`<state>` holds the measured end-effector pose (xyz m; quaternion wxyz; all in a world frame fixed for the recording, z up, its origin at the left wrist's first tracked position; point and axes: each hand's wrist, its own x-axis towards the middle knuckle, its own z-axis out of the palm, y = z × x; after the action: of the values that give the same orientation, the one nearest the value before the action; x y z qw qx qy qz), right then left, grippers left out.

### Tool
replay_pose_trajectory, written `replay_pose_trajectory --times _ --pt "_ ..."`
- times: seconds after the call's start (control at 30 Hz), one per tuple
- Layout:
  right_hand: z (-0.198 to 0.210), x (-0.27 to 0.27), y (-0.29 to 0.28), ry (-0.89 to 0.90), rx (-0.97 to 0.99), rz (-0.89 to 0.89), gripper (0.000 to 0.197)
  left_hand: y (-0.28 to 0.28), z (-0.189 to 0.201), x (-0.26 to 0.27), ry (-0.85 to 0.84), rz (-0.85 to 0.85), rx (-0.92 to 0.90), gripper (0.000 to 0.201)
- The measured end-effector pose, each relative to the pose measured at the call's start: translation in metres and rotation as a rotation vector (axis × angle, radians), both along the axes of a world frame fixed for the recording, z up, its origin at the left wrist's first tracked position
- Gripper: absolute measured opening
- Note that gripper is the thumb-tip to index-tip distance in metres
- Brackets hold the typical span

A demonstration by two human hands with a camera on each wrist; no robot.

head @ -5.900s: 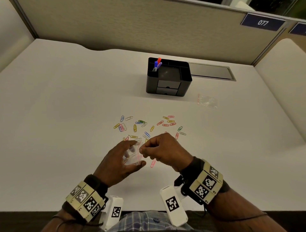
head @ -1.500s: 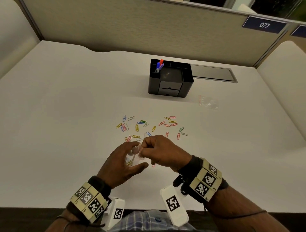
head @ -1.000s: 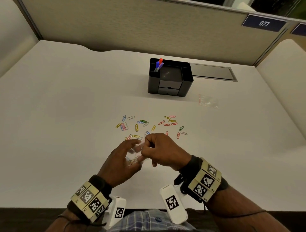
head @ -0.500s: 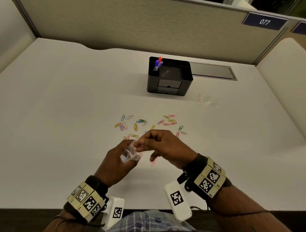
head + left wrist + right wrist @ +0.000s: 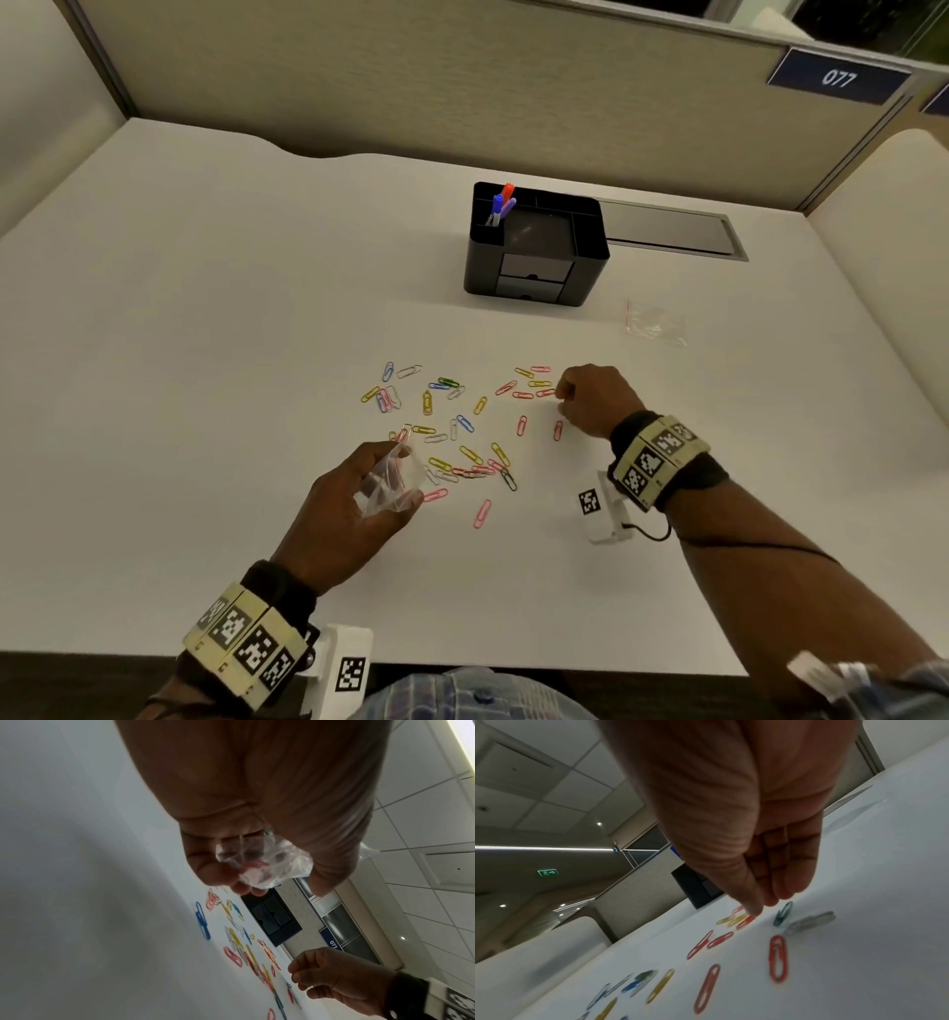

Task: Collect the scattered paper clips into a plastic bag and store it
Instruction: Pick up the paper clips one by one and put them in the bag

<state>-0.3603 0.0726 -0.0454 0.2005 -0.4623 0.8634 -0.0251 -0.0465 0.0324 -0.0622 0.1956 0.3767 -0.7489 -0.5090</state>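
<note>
Several coloured paper clips (image 5: 462, 426) lie scattered mid-desk. My left hand (image 5: 405, 475) holds a small clear plastic bag (image 5: 390, 480) just above the desk at the near left edge of the scatter. In the left wrist view the bag (image 5: 272, 860) sits crumpled between thumb and fingers, with a reddish clip (image 5: 253, 865) inside. My right hand (image 5: 562, 398) is at the scatter's far right end. In the right wrist view its fingertips (image 5: 772, 901) hover just above the desk beside a green clip (image 5: 782, 913) and a grey clip (image 5: 811, 922), with nothing pinched.
A black desk organizer (image 5: 536, 246) with drawers and pens (image 5: 500, 205) stands behind the clips. A second clear bag (image 5: 655, 324) lies flat to its right. A metal cable hatch (image 5: 672, 231) is set into the desk's back. Partition walls close three sides.
My right hand left the bag's mouth and moved out to the far right of the clips. My left hand keeps the bag in about the same place.
</note>
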Motion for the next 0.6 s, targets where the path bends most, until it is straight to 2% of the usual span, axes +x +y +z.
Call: replay_pose_trajectory --times 0.23,0.33,0.43,0.6 --pt "-0.003 -0.020 -0.034 0.053 0.066 0.161 0.051 -0.001 0.004 0.001 -0.005 0.032 0.003 0.047" --pt "-0.007 -0.021 -0.041 0.051 0.102 0.213 0.057 -0.002 0.004 0.003 -0.011 0.048 0.016 0.045" --pt "-0.009 -0.022 -0.042 0.053 0.083 0.229 0.051 -0.002 0.006 0.003 -0.012 0.049 0.027 0.038" --pt "-0.014 -0.016 -0.034 0.065 0.004 0.246 0.025 0.000 0.009 -0.002 -0.015 0.050 0.016 0.036"
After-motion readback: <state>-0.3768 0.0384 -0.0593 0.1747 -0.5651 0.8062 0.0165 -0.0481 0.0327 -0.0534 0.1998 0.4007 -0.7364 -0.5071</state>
